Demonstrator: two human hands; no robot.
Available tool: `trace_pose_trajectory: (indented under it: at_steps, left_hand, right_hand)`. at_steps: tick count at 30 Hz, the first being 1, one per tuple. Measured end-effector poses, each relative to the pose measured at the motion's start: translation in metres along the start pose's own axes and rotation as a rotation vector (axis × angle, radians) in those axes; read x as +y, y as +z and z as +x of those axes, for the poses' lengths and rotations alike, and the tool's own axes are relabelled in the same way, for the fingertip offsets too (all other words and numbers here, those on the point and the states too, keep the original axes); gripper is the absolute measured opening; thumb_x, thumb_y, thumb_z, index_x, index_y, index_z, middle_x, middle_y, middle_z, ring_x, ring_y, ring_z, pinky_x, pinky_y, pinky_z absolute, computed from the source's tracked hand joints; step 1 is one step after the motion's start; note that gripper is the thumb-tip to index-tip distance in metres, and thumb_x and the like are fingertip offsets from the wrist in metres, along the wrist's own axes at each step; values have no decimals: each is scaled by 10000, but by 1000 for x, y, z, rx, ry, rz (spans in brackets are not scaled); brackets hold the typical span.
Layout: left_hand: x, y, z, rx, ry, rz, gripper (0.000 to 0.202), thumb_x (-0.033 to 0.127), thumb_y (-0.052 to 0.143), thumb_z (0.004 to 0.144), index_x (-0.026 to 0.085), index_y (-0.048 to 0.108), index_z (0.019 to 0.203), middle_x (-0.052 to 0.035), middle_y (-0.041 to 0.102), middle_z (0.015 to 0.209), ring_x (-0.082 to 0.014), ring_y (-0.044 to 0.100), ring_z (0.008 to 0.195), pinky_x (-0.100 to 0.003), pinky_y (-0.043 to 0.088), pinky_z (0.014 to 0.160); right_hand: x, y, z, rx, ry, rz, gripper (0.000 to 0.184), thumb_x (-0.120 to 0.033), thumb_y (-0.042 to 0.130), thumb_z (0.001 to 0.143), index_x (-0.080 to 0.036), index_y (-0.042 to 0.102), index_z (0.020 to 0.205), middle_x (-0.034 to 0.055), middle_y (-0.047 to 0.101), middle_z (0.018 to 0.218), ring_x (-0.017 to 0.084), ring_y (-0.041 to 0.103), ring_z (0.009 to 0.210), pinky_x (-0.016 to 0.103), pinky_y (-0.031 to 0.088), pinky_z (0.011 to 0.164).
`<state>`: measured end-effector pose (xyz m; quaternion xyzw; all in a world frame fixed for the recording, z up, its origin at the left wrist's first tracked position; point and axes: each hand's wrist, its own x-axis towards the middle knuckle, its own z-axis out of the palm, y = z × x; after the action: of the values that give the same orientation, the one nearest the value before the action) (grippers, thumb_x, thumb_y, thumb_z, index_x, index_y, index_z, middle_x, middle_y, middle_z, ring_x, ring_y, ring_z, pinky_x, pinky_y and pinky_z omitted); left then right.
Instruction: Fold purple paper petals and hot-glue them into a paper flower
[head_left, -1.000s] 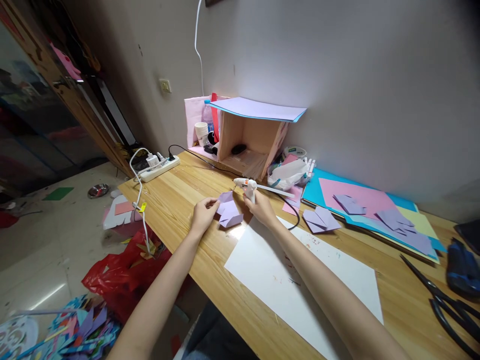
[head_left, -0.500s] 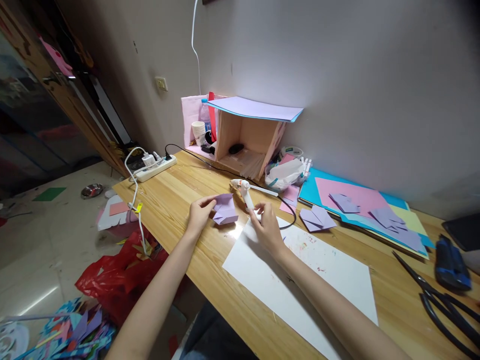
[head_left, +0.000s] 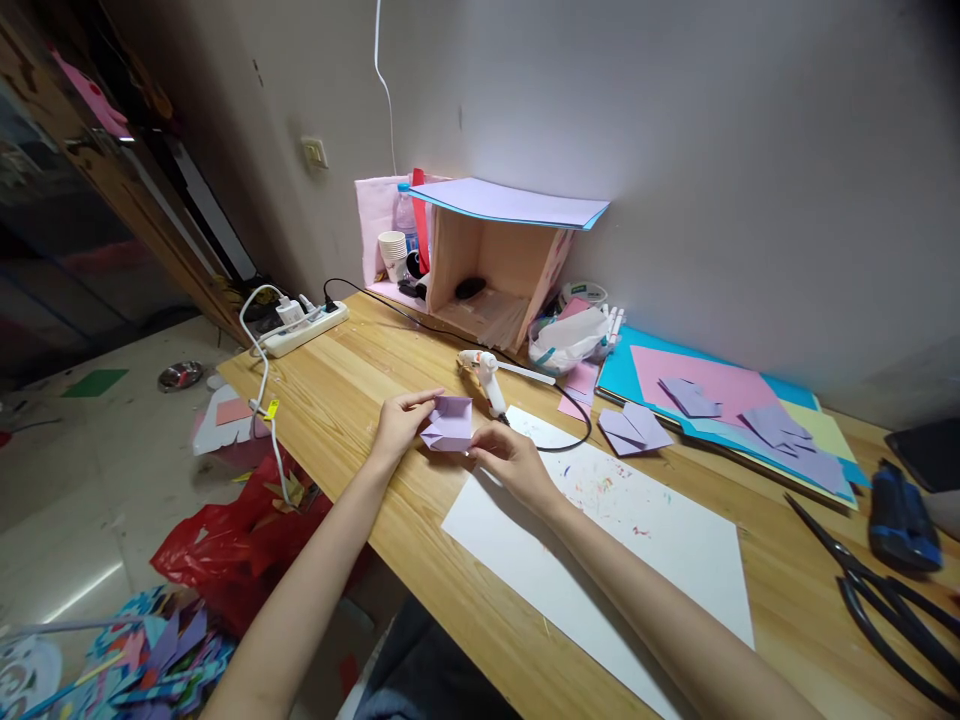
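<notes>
A small folded box of purple paper is held just above the wooden table. My left hand pinches its left upper edge between thumb and fingers. At its lower right corner, the fingertips of my right hand close on the paper. Just behind the right hand, a white hot glue gun stands on the table, a glue stick poking out of its back. Under my right forearm lies a large white sheet of paper with coloured smudges.
Folded purple pieces lie to the right, beside stacked coloured paper. Large black scissors and a blue-black tool are at far right. A cardboard box stands by the wall; a power strip sits at the left edge.
My right hand has let go of the glue gun, now standing on the table, and moved left to the purple paper box. Its right side now stands folded up.
</notes>
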<state>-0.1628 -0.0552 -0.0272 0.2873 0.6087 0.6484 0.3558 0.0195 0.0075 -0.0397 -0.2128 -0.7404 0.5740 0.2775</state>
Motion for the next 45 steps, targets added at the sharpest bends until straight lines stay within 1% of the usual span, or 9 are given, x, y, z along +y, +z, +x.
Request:
trace_pose_trajectory:
  at_steps: [7,11,14,18,26,30,34,41,45]
  left_hand:
    - [4,3,0,-9,27,76,242,300,610,662,150,721,816,-51,696,801,-122,567,637,-210,425,581]
    - [7,4,-2,-14,35,90,299,407,580,707,146,713,763,-60,691,788,-148,586,678,-224,437,611]
    - [9,5,-3,-4,47,110,334,454,645,658,142,708,757,-61,686,771,-157,588,685,-237,440,627]
    - [10,6,-4,-7,29,152,348,418,713,595,134,701,796,-65,685,783,-155,586,670,-237,446,601]
    - [9,6,-4,-51,18,121,438,372,726,590,112,665,937,-77,675,838,-159,598,709,-244,464,629]
    - [7,6,-4,-105,4,97,452,367,737,580,115,655,946,-86,676,881,-173,605,766,-255,466,671]
    - [5,6,-4,-140,-70,43,459,366,759,550,107,648,912,-92,680,855,-174,612,740,-263,469,658]
    - [2,5,-3,-149,-73,49,458,358,768,548,103,634,903,-82,682,803,-161,617,678,-243,470,598]
    - [2,6,-4,-136,-59,76,479,359,770,541,100,627,918,-82,682,793,-157,619,655,-233,475,564]
  right_hand:
    - [1,0,1,53,36,86,123,-281,588,727,-178,582,795,26,642,779,156,612,725,314,488,713]
    - [-1,-1,1,47,59,105,118,-283,586,730,-185,564,792,26,642,777,159,616,730,321,499,714]
    - [-2,-2,1,30,64,90,125,-286,582,731,-182,562,798,34,646,793,165,616,749,330,502,721]
    - [-2,-1,1,45,52,53,118,-285,577,736,-182,556,790,23,639,751,156,607,704,313,493,676]
    - [-1,-1,0,46,54,56,127,-293,587,741,-181,553,791,16,642,742,148,610,685,291,476,649]
    - [-1,-2,0,48,69,42,160,-321,593,737,-176,562,797,26,646,741,152,608,676,288,477,627]
    - [0,-2,0,50,68,26,160,-327,591,738,-180,567,799,30,653,747,153,610,672,281,475,604]
    - [-1,-1,0,42,25,-42,172,-350,580,751,-186,569,801,38,642,808,166,615,733,316,494,678]
    - [-2,-3,2,129,48,21,225,-410,542,786,-189,503,807,31,608,782,150,603,681,302,502,638]
